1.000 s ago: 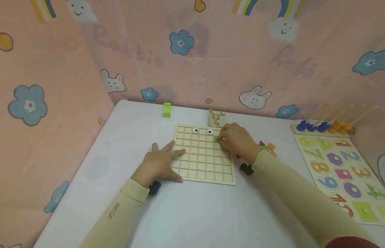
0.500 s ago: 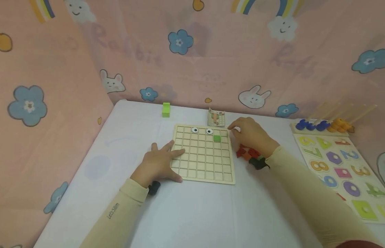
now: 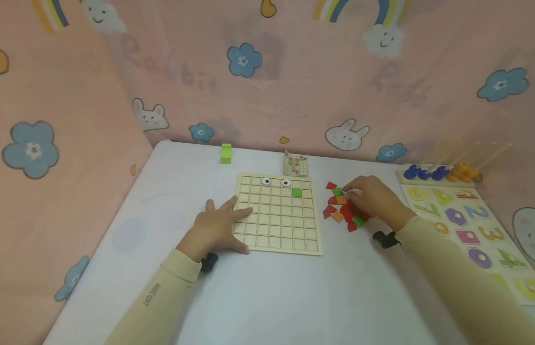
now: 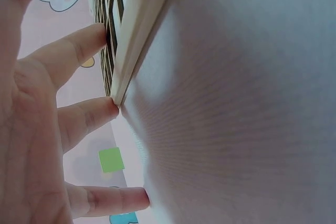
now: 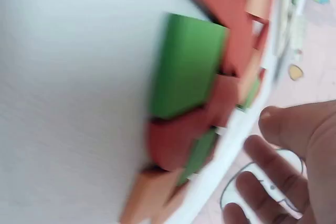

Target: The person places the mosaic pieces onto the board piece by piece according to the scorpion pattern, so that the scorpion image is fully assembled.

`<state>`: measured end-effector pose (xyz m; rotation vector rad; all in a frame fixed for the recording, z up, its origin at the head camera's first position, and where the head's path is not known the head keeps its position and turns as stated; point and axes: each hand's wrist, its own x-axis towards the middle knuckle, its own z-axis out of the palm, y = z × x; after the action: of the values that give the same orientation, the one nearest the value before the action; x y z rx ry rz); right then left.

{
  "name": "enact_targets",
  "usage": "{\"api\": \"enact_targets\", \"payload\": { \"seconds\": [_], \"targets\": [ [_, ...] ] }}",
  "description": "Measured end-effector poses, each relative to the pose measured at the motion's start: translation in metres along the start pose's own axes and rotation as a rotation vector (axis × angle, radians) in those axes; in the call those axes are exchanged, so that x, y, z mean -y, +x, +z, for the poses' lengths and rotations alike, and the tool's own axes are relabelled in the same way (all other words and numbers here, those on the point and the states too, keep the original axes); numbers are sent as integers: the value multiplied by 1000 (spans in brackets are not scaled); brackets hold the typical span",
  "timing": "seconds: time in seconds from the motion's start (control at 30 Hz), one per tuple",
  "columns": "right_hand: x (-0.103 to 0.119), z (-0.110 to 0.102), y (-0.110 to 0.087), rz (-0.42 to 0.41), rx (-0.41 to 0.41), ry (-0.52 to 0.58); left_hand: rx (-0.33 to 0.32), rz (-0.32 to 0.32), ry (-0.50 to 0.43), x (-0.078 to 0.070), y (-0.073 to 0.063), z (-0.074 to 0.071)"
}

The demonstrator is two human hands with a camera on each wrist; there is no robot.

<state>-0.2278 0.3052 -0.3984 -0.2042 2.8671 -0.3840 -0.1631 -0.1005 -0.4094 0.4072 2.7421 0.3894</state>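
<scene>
A wooden grid board (image 3: pixel 278 220) lies on the table. Two round eye pieces (image 3: pixel 286 183) are in its top row, and a green square tile (image 3: pixel 296 192) fills a cell near the upper right. My left hand (image 3: pixel 213 227), fingers spread, rests at the board's left edge; the left wrist view has fingertips (image 4: pixel 107 103) right at its rim. To the right of the board, my right hand (image 3: pixel 377 199) hovers over a loose pile of red, orange and green pieces (image 3: pixel 337 200). In the right wrist view its fingers are loosely bent, holding nothing, beside a green block (image 5: pixel 189 66).
Behind the board stands a small folded picture card (image 3: pixel 295 164), with a light green block (image 3: pixel 226 154) farther left. A number puzzle board (image 3: pixel 463 235) and a peg stacker with blue and orange beads (image 3: pixel 439 173) occupy the right side. A patterned pink cloth wall (image 3: pixel 293 81) closes off the back.
My right hand has let go of the green square tile in its cell and moved right, over the loose pieces. The left hand keeps its place on the board while the head view shifts slightly.
</scene>
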Motion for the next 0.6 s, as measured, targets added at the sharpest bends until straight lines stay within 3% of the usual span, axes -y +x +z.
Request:
{"api": "enact_targets", "payload": {
  "seconds": [0.17, 0.6],
  "targets": [
    [-1, 10, 0, -118, -52, -165, -3, 2, -5, 0, 0, 0],
    [-8, 10, 11, -57, -45, -158, 5, -4, 2, 0, 0, -1]
  ]
}}
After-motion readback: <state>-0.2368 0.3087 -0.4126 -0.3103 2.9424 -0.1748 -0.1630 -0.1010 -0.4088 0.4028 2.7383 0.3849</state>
